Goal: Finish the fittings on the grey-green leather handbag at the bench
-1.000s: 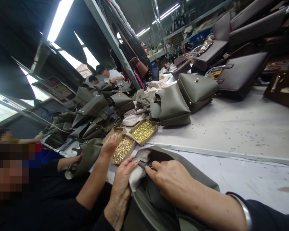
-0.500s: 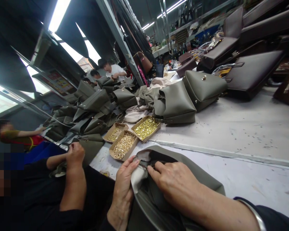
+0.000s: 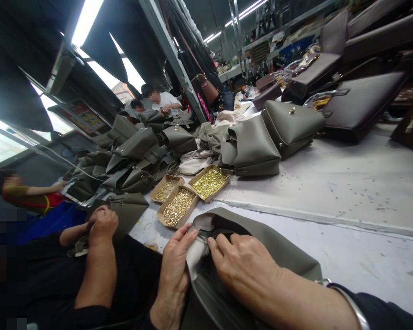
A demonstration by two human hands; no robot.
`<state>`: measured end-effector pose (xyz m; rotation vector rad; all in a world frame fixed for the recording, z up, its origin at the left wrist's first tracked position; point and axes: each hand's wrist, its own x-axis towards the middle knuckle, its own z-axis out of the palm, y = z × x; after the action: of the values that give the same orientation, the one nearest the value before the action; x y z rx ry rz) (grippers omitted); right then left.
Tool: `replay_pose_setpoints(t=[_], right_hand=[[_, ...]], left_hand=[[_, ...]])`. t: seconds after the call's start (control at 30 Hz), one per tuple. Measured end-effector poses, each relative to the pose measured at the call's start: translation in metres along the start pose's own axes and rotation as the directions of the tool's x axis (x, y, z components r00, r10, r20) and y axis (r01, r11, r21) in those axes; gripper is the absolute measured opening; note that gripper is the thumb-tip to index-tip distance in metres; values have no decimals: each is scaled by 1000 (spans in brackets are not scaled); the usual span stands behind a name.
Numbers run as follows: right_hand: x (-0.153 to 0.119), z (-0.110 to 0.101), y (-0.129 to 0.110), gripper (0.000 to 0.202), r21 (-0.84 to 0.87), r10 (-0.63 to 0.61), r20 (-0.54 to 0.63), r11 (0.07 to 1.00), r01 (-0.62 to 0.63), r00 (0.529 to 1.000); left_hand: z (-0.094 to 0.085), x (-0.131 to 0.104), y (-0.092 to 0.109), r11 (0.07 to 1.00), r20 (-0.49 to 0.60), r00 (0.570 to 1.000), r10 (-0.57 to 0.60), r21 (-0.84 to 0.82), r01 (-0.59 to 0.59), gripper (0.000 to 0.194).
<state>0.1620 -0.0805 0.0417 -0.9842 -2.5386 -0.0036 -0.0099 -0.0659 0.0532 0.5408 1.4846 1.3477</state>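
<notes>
Nearest the camera, an olive-grey bag (image 3: 261, 247) lies on the white table (image 3: 347, 256), mouth turned toward the person and to the left, long axis running from lower left to upper right. The pale lining (image 3: 196, 256) is folded out over the rim at the mouth. The left hand (image 3: 175, 270) is clamped on that lining, fingers on top, thumb hidden under the fabric. The right hand (image 3: 242, 268) rests on the bag body just right of the opening; thumb and forefinger are pinched at the dark slit of the mouth, on sth. too small to be made out. Both hands meet at the opening, fingertips nearly touching; the right is the nearer to the slit, w/ the work lying directly ahead of its fingertips.

To the left, a co-worker's hand (image 3: 103, 222) is closed on another olive bag (image 3: 129, 208), apart from the person's own hands.

Just beyond the bag mouth, three cardboard trays of gold hardware (image 3: 179, 206) sit side by side, within short reach of the left hand. Bare table is seen to the right of the bag, giving room on that side; the near table edge runs at the lower left.

Farther off, finished olive bags (image 3: 251, 146) stand in a cluster, and brown bags (image 3: 358, 105) at the far right.
</notes>
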Motion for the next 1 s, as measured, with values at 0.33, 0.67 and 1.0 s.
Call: replay_pose_setpoints(t=[0.33,0.67,1.0], right_hand=[[3,-15,22,26,142,82,153,984,-104,985],[5,-8,14,14,60,4,53,998,-7,999],[14,-22,16,17,84,-26,133,996,15,991]], left_hand=[[2,-1,-1,1000,13,1000,-6,-11,6,53],[1,-2,-2,1000,19,1000,-11,11,10,56],[-5,-4,-4,1000,-34,999,16,-5,-16,62]])
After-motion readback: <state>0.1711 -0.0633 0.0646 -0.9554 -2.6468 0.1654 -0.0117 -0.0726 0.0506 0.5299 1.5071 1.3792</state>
